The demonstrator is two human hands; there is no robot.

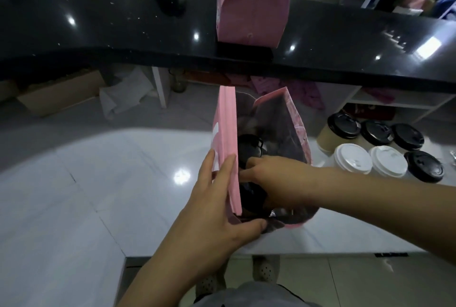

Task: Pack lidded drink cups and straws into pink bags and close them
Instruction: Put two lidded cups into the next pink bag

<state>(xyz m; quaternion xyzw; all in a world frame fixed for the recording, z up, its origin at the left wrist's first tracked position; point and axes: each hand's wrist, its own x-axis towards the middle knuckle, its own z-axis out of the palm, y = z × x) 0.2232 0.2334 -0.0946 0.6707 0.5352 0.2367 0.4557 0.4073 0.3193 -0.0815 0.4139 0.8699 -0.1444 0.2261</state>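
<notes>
Nearest the camera, the left hand [223,198] pinches the near left wall of the open pink bag [225,149], fingers outside and thumb hooked over the near rim, probably to keep the mouth spread and the bag steady on the white counter [103,178]. To its right, the right hand [274,181] reaches down into the bag and appears curled around a black-lidded cup [250,193]; how tightly it grips I cannot tell, since the fingers are hidden inside. A second black lid [249,145] shows deeper in the bag, beyond the hand, so this looks like the second cup being seated beside the first. No straw is visible.

Further right, six more cups wait in a cluster on the counter: four with black lids [344,125] and two with white lids [352,157], close enough for the right hand to fetch. Behind, on the raised black ledge [98,25], another pink bag [254,3] stands upright with its top out of view, seemingly set aside there.
</notes>
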